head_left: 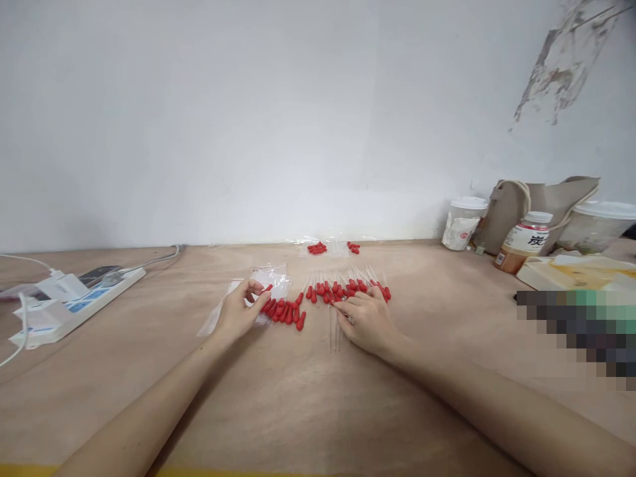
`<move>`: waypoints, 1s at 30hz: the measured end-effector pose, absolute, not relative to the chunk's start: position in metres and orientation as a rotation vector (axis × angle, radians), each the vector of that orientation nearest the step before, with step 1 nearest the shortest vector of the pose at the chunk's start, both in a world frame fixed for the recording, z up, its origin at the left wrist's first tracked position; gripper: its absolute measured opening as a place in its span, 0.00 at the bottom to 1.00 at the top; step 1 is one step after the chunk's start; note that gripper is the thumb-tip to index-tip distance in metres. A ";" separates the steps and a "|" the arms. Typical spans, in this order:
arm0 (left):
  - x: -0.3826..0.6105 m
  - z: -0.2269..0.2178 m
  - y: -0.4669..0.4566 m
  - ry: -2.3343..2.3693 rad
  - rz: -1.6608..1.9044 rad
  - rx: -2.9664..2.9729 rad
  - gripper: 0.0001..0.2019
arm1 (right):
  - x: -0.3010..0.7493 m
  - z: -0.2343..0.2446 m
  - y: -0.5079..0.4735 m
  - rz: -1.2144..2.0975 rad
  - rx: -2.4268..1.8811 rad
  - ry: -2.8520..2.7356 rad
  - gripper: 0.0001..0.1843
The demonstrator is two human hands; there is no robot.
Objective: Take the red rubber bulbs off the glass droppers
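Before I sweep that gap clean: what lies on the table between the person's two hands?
In the head view, a loose row of red dropper bulbs lies between the left hand and the right hand, with clear glass tubes beside the right hand.

Black character "炭" on the white label of a jar [527, 242], other print unreadable

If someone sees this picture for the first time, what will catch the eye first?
The red-capped droppers strike first: a bright scatter at the middle of the brown table, just beyond both hands. The left hand pinches one red cap beside clear plastic bags, while the right hand lies on the droppers. A white power strip sits far left; jars and a beige bag stand at the far right.
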State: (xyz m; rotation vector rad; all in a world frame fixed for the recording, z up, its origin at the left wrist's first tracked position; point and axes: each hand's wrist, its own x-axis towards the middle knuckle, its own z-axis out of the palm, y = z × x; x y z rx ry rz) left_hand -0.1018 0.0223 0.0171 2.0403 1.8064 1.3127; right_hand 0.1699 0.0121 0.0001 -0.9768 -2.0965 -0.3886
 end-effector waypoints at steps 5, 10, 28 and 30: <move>-0.098 0.010 0.025 1.836 1.216 2.090 0.14 | 0.160 -0.003 0.007 -0.406 -1.027 -2.168 0.09; -0.098 0.006 0.026 1.840 1.134 2.065 0.15 | 0.158 -0.003 -0.001 -0.230 -1.069 -2.223 0.16; -0.063 0.041 0.033 1.999 0.708 2.460 0.12 | 0.227 -0.009 0.001 -0.352 -1.036 -2.023 0.12; -0.053 0.046 0.045 2.067 0.528 2.382 0.14 | 0.233 -0.013 -0.002 -0.365 -1.026 -1.974 0.13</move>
